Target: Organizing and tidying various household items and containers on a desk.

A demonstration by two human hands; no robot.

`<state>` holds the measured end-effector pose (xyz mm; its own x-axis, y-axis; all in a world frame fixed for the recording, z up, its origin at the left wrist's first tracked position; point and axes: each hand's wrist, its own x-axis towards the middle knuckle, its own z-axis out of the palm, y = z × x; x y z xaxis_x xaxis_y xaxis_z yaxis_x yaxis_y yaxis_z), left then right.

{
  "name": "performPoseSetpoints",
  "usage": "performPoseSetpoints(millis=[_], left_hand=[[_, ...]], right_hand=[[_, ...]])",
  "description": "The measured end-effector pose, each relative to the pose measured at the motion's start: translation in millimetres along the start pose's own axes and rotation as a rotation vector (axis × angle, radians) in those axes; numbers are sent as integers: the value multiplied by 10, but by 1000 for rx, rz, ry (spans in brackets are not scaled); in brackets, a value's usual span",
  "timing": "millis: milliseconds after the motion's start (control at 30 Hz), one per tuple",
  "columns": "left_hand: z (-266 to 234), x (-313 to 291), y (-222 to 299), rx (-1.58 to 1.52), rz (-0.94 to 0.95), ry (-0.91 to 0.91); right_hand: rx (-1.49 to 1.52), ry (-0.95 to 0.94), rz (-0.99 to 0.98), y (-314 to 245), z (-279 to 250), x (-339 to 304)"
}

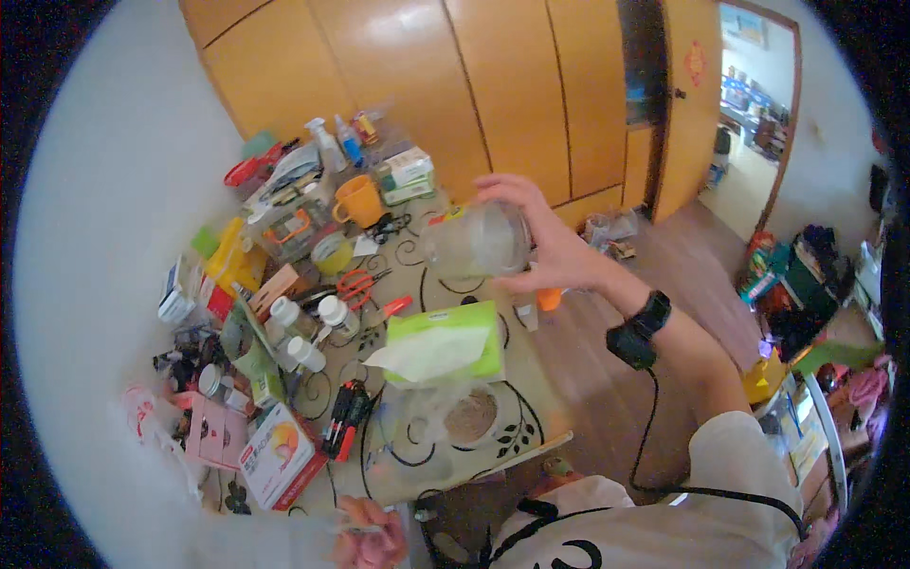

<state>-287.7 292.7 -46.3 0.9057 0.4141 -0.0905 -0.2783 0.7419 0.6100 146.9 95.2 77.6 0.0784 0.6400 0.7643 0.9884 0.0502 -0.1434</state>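
Note:
My right hand (pixel 536 237) grips a clear plastic jar (pixel 464 244), tilted on its side above the far right part of the table. Thumb and fingers close round its right end. Under the jar stands a green tissue box (pixel 445 337) with a white tissue sticking out. Nearer me is a clear plastic bag or wrap beside a round container with a brown, grainy top (pixel 471 415). At the lower edge shows a blurred pink shape (pixel 370 539). It may be my left hand, but its fingers cannot be made out.
Along the table's left side are white-capped bottles (pixel 338 318), orange-handled scissors (pixel 355 284), a red-and-black tool (pixel 349 417), a white-and-red box (pixel 278 460) and an orange mug (pixel 359 201). Behind stand wooden cupboards (pixel 502 95). A black cable (pixel 647 427) hangs from my right wrist.

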Motion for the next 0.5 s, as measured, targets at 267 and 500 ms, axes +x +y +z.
performPoseSetpoints(millis=[267, 500], left_hand=[[1038, 465, -926, 305, -507, -592], [1598, 801, -1892, 257, -842, -680]], right_hand=[[767, 250, 505, -376, -585, -1042], [702, 161, 672, -452, -1067, -1805]])
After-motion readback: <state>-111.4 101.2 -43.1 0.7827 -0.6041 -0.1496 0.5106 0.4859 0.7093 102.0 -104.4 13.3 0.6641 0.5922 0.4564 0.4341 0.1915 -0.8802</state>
